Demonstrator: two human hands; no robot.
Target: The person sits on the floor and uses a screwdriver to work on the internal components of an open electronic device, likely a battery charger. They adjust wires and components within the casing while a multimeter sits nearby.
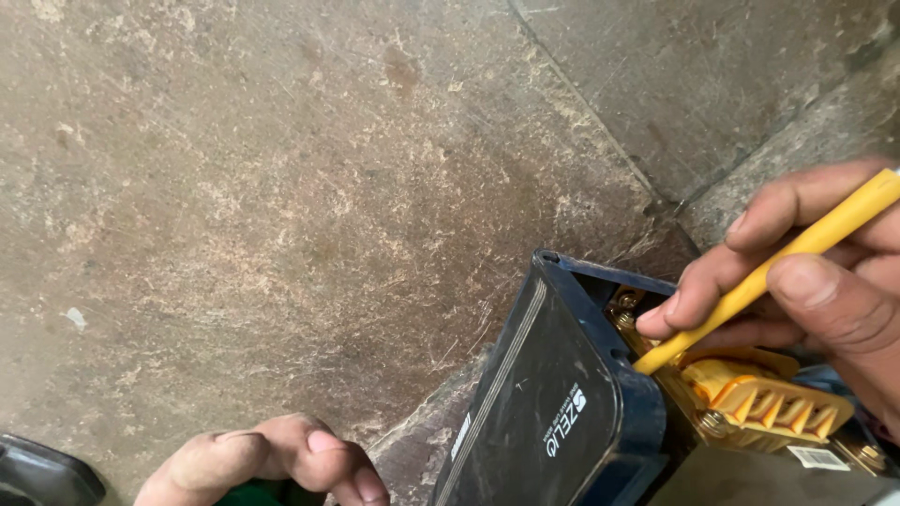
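Two hands show in our single head view, both ours, working low over a worn, scratched stone floor [281, 187]. Our right hand [806, 272] comes in from the right edge with its fingers closed around a yellow stick-like tool [759, 281], pinched between thumb and forefinger and held at a slant. The lower tip of that tool touches down just inside the open edge of a dark blue casing [553, 403], which stands tilted at the bottom right of the frame. Behind the casing's rim we see brass-coloured metal parts [656, 365] and a yellow ribbed plastic piece [769, 398], lying just below our right hand. Our left hand [272, 464] sits at the bottom edge, well apart from the casing, its fingers curled loosely inward; something green shows beneath it, but we cannot tell whether it grips anything. A dark rounded object [42, 473] lies at the bottom left corner.
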